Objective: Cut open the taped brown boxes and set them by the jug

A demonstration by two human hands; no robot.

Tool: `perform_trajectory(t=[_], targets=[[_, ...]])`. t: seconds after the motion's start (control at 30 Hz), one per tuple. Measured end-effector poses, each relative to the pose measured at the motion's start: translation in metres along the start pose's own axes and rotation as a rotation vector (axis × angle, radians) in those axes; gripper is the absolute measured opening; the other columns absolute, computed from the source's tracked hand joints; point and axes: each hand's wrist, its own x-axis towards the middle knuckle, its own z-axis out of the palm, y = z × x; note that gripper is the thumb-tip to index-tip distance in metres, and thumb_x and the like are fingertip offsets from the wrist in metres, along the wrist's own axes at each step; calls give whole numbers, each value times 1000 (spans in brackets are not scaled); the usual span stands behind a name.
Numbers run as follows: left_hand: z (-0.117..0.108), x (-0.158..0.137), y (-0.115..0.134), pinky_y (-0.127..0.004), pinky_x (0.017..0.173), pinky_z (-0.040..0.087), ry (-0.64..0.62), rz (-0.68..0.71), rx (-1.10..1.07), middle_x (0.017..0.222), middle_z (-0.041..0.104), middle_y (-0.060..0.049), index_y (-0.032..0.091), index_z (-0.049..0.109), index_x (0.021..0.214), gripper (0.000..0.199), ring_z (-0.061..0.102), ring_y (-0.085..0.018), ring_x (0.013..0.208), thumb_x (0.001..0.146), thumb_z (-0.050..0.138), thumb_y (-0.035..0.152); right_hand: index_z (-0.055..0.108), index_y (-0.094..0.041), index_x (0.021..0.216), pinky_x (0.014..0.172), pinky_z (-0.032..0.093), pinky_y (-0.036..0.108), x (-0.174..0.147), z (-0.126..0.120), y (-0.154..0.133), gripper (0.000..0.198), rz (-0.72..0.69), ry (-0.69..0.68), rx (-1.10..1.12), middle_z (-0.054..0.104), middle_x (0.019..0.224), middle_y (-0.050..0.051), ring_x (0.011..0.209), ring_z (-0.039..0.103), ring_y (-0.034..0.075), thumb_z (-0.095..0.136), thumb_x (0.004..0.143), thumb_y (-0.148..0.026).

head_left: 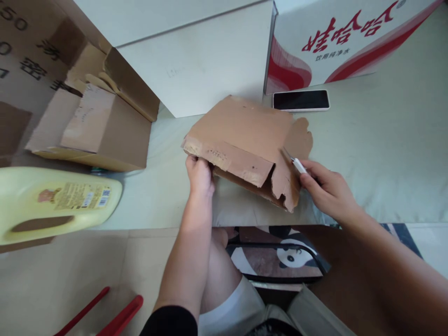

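Note:
A brown, partly flattened cardboard box point(245, 126) with torn, ragged flaps lies tilted over the front part of the table. My left hand point(200, 176) grips its near left corner, the fingers hidden beneath the cardboard. In my right hand point(325, 186) is a white-handled utility knife point(298, 164), held at the box's right side. The thin blade points up and left, its tip over the cardboard near the torn right flap; whether it touches cannot be made out.
Behind the box stand a large white carton point(196, 70) and a red-and-white carton point(332, 46), with a phone point(301, 100) before them. At left are an open cardboard box point(122, 126) and a yellow jug point(59, 200). The pale green tabletop point(385, 154) ends above my lap.

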Motion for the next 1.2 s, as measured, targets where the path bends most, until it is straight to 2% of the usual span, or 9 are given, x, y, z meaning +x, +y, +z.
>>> perform_trajectory(t=[0.27, 0.53, 0.87, 1.07, 1.2], targets=[[1, -1, 2, -27, 73, 58, 6, -1, -36, 77, 74, -4, 18, 70, 72, 17, 70, -16, 75, 54, 68, 18, 72, -22, 121, 58, 50, 33, -1, 1, 2, 37, -1, -6, -17, 71, 76, 4, 62, 62, 20, 51, 99, -45], [0, -1, 1, -27, 71, 58, 17, -10, -10, 75, 72, -4, 19, 68, 71, 14, 69, -17, 74, 57, 67, 18, 72, -23, 119, 57, 49, 32, -1, 0, 2, 35, -2, -8, -40, 72, 76, 4, 59, 61, 19, 52, 98, -44], [2, -2, 2, -25, 70, 57, 19, -12, -43, 73, 73, -2, 17, 70, 71, 19, 69, -15, 70, 52, 66, 19, 72, -20, 120, 56, 48, 32, -1, 0, 3, 40, -13, -18, -48, 71, 74, 4, 57, 61, 19, 51, 98, -46], [2, -3, 3, -26, 70, 57, 30, -13, -37, 76, 75, -3, 18, 71, 73, 21, 70, -16, 71, 52, 67, 20, 71, -21, 119, 60, 50, 35, 0, -1, 1, 38, -1, -28, -71, 75, 83, 7, 63, 64, 21, 51, 98, -45], [2, -2, 3, -28, 74, 59, 34, -11, -46, 77, 75, -3, 18, 72, 73, 22, 71, -17, 73, 52, 65, 19, 71, -20, 119, 58, 49, 34, 0, -1, -1, 39, 13, -38, -65, 71, 76, 5, 60, 62, 21, 51, 97, -46]])
